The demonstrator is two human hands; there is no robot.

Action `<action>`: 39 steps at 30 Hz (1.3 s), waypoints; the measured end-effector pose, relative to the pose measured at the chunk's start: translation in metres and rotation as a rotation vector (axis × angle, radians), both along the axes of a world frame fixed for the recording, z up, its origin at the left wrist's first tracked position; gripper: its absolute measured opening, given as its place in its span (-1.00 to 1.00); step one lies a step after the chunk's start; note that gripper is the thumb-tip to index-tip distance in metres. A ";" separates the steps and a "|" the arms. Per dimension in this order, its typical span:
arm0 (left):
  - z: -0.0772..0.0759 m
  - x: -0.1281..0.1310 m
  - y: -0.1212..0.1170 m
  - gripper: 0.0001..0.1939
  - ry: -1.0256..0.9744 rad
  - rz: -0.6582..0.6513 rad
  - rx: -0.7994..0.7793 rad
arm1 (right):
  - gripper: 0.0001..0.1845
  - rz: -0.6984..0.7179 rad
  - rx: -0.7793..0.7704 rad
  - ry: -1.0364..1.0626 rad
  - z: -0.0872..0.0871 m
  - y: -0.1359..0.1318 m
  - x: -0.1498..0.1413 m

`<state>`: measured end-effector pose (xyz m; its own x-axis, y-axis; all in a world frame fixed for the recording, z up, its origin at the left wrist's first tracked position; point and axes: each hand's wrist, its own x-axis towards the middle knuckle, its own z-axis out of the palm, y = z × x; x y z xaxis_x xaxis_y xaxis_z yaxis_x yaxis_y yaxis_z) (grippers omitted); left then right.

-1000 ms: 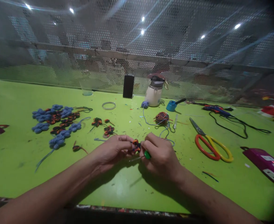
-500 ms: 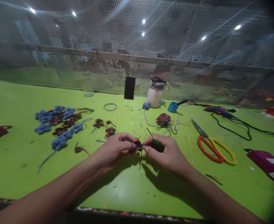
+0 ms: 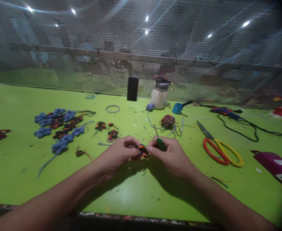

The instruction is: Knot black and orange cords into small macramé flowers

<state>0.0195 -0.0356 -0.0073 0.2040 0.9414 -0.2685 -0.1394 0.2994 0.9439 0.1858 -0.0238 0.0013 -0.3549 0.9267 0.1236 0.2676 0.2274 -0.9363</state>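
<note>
My left hand pinches a small orange-and-black knotted cord flower just above the green table. My right hand meets it from the right, fingertips on the same flower. In that hand lies a green-handled tool, its thin metal tip pointing up and away toward the back. A short cord tail hangs below the flower. Both hands are closed.
Blue and orange-black cord flowers lie at the left. Two more flowers sit ahead. A cord ball, white jar, black box, red-yellow scissors, black cable and purple cases lie around.
The green-handled tool swung from pointing down-left under the flower to pointing up and away. Both hands stayed together on the flower, shifting slightly.
</note>
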 end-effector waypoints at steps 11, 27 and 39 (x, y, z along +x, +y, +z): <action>0.003 -0.002 0.000 -0.89 -0.284 -0.007 -0.137 | -0.78 0.127 -0.294 0.410 -0.015 -0.008 -0.008; 0.007 -0.006 -0.003 -0.86 -0.190 -0.064 0.000 | -0.84 0.098 -0.051 -0.085 0.006 -0.003 0.002; 0.002 -0.008 0.000 -0.81 -0.100 -0.089 0.151 | -0.76 -0.266 0.131 0.296 0.000 0.006 0.006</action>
<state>0.0112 -0.0357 -0.0058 0.3063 0.9467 -0.0998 -0.2137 0.1706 0.9619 0.1917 -0.0176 0.0010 -0.0368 0.9508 0.3076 0.0569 0.3093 -0.9493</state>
